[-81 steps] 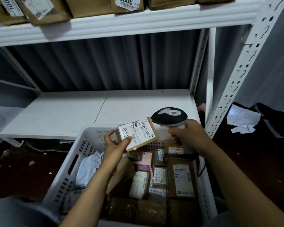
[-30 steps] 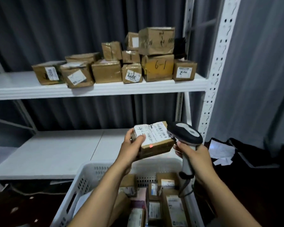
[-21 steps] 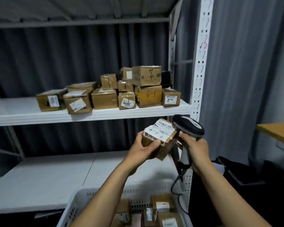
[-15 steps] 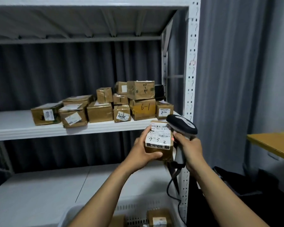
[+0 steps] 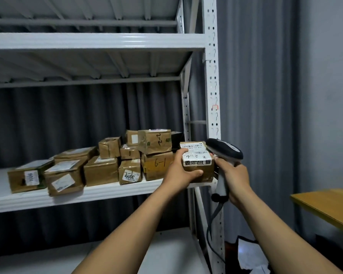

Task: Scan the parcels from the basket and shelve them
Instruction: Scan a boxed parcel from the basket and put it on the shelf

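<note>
Both forearms reach up and forward from the lower edge of the view, bare to the elbow. The left hand [image 5: 178, 175] has its grip closed on a small brown parcel [image 5: 201, 173], clasping its left end: fingers curl over the top edge and the thumb lies along the lower front face. The parcel's white label faces the camera, with "4 3 2" written on it by hand. It is held at the right end of the middle shelf [image 5: 87, 192], just beside the box marked "6-1" [image 5: 158, 165] and in front of the white perforated upright [image 5: 212, 76]; whether it rests on the shelf board cannot be told. The right hand [image 5: 234, 177] has its grip wrapped around the handle of a barcode scanner [image 5: 224, 150], whose dark head sits against the parcel's upper right corner, its cable [image 5: 212, 224] hanging below. More taped parcels [image 5: 101, 169] stand on the shelf to the left. A wooden worktop [image 5: 325, 206] juts in at the right.
</note>
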Tool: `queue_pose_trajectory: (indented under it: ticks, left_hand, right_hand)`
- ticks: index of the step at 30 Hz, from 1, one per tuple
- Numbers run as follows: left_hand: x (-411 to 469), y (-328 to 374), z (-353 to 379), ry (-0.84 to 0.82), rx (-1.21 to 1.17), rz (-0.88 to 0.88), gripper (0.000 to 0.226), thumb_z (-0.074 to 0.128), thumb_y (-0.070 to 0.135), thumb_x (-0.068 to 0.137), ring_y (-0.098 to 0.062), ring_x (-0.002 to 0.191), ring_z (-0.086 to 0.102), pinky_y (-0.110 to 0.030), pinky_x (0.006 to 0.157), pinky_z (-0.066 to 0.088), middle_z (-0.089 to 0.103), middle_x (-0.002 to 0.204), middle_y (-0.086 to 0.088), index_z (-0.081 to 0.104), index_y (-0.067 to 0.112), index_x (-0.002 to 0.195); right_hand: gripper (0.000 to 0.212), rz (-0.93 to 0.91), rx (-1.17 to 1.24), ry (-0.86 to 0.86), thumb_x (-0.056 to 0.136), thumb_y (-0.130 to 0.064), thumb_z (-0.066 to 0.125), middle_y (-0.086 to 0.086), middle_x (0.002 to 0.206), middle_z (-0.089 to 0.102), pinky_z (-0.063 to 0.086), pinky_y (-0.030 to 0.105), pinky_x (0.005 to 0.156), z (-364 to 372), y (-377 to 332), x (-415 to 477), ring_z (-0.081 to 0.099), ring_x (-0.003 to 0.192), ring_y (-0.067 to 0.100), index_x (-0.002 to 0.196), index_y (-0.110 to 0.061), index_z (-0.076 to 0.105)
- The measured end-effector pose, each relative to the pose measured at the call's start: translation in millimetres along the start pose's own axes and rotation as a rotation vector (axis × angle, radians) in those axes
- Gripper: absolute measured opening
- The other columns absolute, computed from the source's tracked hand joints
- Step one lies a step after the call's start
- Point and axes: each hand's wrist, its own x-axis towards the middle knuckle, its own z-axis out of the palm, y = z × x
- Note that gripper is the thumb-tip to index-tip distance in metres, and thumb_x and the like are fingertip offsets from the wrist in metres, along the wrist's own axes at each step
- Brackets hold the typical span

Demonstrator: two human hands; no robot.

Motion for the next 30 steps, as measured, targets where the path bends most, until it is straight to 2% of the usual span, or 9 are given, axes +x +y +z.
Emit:
queue_pose_trajectory:
  ticks: [3,6,9,12,14,17,21,25,30]
  left_hand:
    - [27.8,3.2,13.0,0.065,0.061,0.007,0.074,0.082,0.019,0.073,-0.016,0.11,0.057,-0.024,0.09,0.049,0.057,0.125,0.0,0.041,0.032,0.133]
    - [50.1,5.5,20.0,0.133,0.141,-0.008,0.073,0.081,0.024,0.073,-0.02,0.108,0.058,-0.017,0.075,0.051,0.055,0.122,-0.003,0.041,0.033,0.133]
    - [67.7,3.8,21.0,0.188,0.213,-0.045,0.073,0.08,0.027,0.075,-0.023,0.11,0.057,-0.026,0.088,0.049,0.055,0.126,-0.007,0.039,0.031,0.136]
    - [82.0,-3.7,18.6,0.241,0.226,-0.089,0.075,0.08,0.031,0.073,-0.025,0.111,0.058,-0.032,0.094,0.05,0.056,0.126,-0.008,0.038,0.031,0.136]
    - [87.3,-8.0,14.5,0.261,0.271,-0.1,0.074,0.079,0.034,0.074,-0.025,0.111,0.058,-0.03,0.091,0.05,0.057,0.126,-0.007,0.039,0.029,0.136]
    - [91.2,-11.8,8.9,0.264,0.394,-0.075,0.063,0.076,0.035,0.079,-0.024,0.108,0.058,-0.03,0.087,0.047,0.055,0.124,-0.006,0.046,0.025,0.134]
    - [95.8,-11.5,3.2,0.258,0.636,-0.007,0.057,0.07,0.044,0.083,-0.025,0.111,0.057,-0.036,0.091,0.05,0.052,0.128,-0.006,0.049,0.021,0.131]
    - [102.4,-8.5,2.7,0.275,0.997,0.181,0.054,0.062,0.049,0.087,-0.026,0.126,0.041,-0.037,0.096,0.043,0.048,0.134,-0.006,0.052,0.017,0.13]
    - [103.2,-23.6,-4.2,0.151,1.16,0.591,0.058,0.061,0.037,0.089,-0.027,0.137,0.036,-0.044,0.112,0.028,0.041,0.148,-0.005,0.041,0.027,0.143]
  right_hand:
    - [0.042,-0.001,0.032,0.022,0.066,-0.03,0.079,0.01,0.091,0.076,0.056,0.051,0.088,1.2,-2.7,26.0,0.073,0.085,0.028,0.1,-0.009,0.068]
    - [0.032,0.002,0.054,0.03,0.069,-0.026,0.079,0.012,0.091,0.075,0.056,0.052,0.088,7.8,-2.6,51.1,0.072,0.087,0.03,0.094,-0.011,0.067]
    - [0.038,0.013,0.072,0.016,0.064,-0.031,0.079,0.011,0.089,0.076,0.056,0.052,0.088,19.3,0.7,75.1,0.073,0.085,0.03,0.094,-0.011,0.068]
    - [0.033,0.052,0.092,-0.015,0.075,-0.023,0.078,0.013,0.088,0.075,0.059,0.043,0.08,32.2,2.5,90.1,0.073,0.08,0.026,0.099,-0.005,0.067]
    - [0.019,0.061,0.087,-0.011,0.082,-0.015,0.074,0.013,0.087,0.074,0.058,0.034,0.07,38.7,3.0,97.0,0.071,0.075,0.022,0.095,-0.003,0.067]
    - [0.018,0.053,0.08,0.001,0.085,-0.014,0.072,0.009,0.079,0.071,0.054,0.027,0.061,42.1,6.4,104.4,0.069,0.068,0.018,0.097,-0.001,0.068]
    - [0.017,0.04,0.009,-0.009,0.085,-0.017,0.072,0.011,0.081,0.073,0.059,0.031,0.069,40.5,8.3,106.8,0.071,0.073,0.021,0.095,-0.003,0.07]
    - [0.015,0.003,-0.113,0.004,0.08,-0.025,0.075,0.011,0.08,0.075,0.058,0.048,0.085,36.0,8.2,105.2,0.072,0.08,0.028,0.083,-0.011,0.07]
    - [0.022,-0.043,-0.218,0.044,0.073,-0.032,0.076,0.008,0.075,0.074,0.057,0.051,0.083,15.2,7.7,97.0,0.072,0.077,0.029,0.082,-0.013,0.069]
